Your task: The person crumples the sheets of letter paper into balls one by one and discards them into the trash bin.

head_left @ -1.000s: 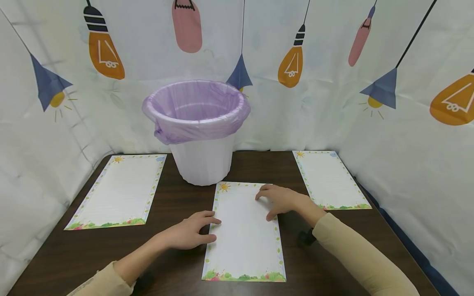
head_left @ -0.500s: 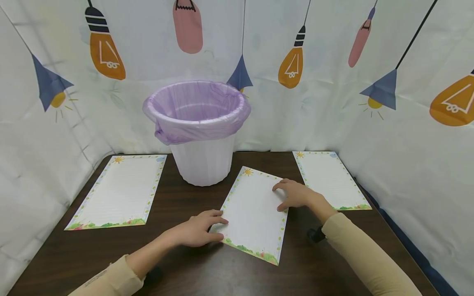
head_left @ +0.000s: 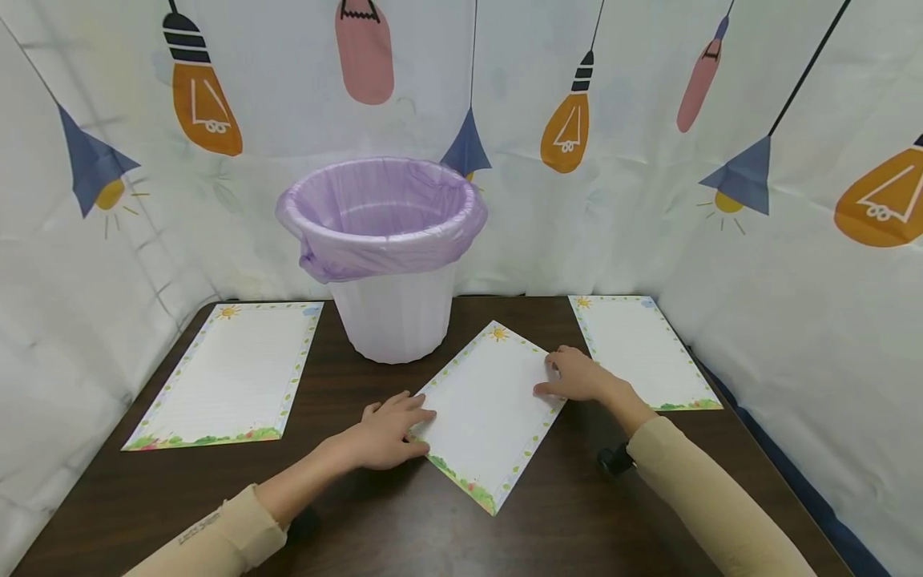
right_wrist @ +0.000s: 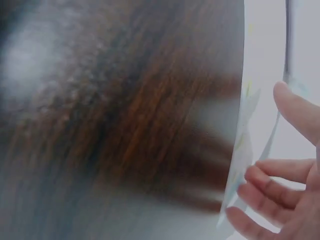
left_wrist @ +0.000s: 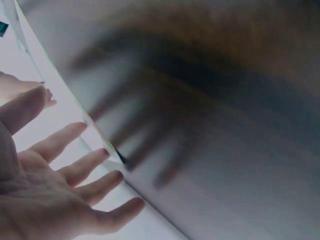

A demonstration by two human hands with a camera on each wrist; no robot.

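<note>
A sheet of white paper [head_left: 483, 409] with a printed border of leaves, a sun and flowers lies turned at an angle on the dark table. My left hand [head_left: 389, 433] rests at its lower left corner, fingers spread. At the upper right corner, my right hand [head_left: 577, 375] touches the sheet with thumb and fingers bent a little. The left wrist view shows the left fingers [left_wrist: 80, 167] apart, their tips by the sheet's edge. In the right wrist view, the right fingers [right_wrist: 270, 195] are loosely bent beside the sheet's edge.
Behind the sheet stands a white bin [head_left: 392, 320] with a purple liner [head_left: 382, 252]. Matching sheets lie on either side, one at left [head_left: 227, 377] and one at right [head_left: 642, 353]. A printed curtain [head_left: 620, 216] hangs behind the table [head_left: 346, 529].
The middle sheet has turned clockwise from nearly straight to a steep slant, shifting right and slightly away. Both hands have moved along with it; the bin and side sheets stay put.
</note>
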